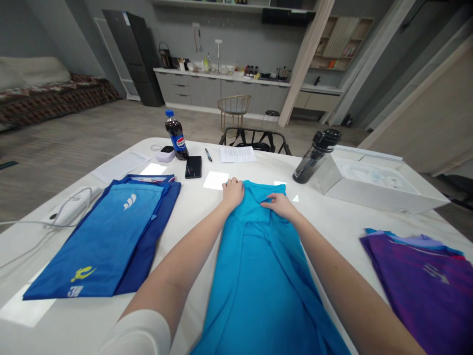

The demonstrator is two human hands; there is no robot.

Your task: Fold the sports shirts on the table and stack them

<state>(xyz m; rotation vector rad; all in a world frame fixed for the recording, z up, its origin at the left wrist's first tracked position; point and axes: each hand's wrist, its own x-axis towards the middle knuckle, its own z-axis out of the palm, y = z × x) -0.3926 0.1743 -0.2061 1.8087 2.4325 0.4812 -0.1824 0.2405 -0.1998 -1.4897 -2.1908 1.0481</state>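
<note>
A turquoise shirt [258, 276] lies lengthwise in front of me, its sides folded inward and its far end near the middle of the table. My left hand [233, 193] is at the far left corner of the shirt, fingers bent closed over the edge of the cloth. With thumb and fingers my right hand [280, 204] pinches a bit of the fabric near the far right part. The near end of the shirt runs out of view at the bottom. Some fingertips are hidden by the hands and cloth.
Folded blue shirts [107, 231] lie left, beside a white power strip [74, 204]. Folded purple clothes [424, 281] are at right. Farther back stand a cola bottle [176, 135], phone [193, 167], pen [208, 155], paper [237, 154], dark tumbler [314, 158] and white box [377, 192].
</note>
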